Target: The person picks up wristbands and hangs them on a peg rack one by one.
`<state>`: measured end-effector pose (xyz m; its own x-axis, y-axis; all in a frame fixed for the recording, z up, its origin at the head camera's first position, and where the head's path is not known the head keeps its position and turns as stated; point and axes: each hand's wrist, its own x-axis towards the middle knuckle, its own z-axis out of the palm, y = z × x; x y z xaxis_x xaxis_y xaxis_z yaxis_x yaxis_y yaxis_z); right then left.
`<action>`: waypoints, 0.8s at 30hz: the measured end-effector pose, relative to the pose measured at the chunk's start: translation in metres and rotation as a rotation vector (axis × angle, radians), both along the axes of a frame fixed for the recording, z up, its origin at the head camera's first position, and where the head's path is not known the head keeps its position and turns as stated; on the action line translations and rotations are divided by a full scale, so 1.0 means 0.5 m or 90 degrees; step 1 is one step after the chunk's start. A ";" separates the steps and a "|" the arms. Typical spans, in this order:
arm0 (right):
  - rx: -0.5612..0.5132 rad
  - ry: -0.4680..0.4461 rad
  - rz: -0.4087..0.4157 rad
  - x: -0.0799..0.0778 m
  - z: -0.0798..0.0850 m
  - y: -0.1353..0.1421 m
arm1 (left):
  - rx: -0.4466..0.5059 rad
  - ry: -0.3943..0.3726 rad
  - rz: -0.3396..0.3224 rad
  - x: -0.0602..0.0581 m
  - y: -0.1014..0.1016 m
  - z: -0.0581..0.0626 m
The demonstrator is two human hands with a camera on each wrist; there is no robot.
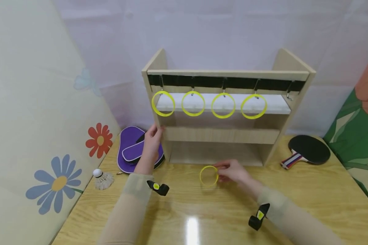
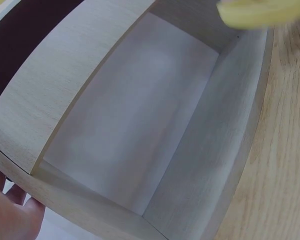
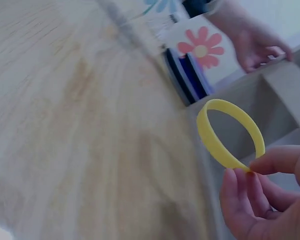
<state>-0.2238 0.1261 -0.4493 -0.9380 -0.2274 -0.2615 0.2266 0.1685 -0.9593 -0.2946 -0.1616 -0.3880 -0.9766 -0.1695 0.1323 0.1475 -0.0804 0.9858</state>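
Between thumb and fingertips my right hand (image 1: 233, 171) pinches a yellow ring (image 1: 200, 177), a thin wristband-like loop, just above the table in front of the shelf. The right wrist view shows the ring (image 3: 210, 137) tilted, pinched at its lower edge by the right hand (image 3: 270, 195). At the left side panel of the small wooden shelf (image 1: 220, 135), my left hand (image 1: 152, 143) grips the panel's edge, some fingers hidden. Four hooks on a black strip (image 1: 239, 82) carry similar rings, among them a leftmost ring (image 1: 153, 105); the rightmost hook (image 1: 289, 97) bears none.
A purple paddle case (image 1: 125, 144) lies left of the shelf, behind a shuttlecock (image 1: 103, 180). On the right, a black table tennis paddle (image 1: 312, 149) rests on the wooden table (image 1: 319, 197). Flowered cloths hang at both sides.
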 end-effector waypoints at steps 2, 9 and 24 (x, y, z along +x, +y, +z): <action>-0.009 0.004 -0.002 0.002 0.018 0.017 | 0.000 0.001 0.001 0.000 0.000 -0.002; -0.047 0.027 -0.011 0.013 0.070 0.074 | 0.004 0.018 0.004 -0.003 -0.003 -0.009; -0.170 0.094 -0.061 0.052 0.205 0.220 | 0.018 0.035 0.012 -0.004 0.003 -0.012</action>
<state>-0.1978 0.2359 -0.3466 -0.9819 -0.1783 -0.0641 0.0845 -0.1087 -0.9905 -0.2964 -0.1600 -0.3939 -0.9647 -0.1920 0.1800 0.2025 -0.1048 0.9737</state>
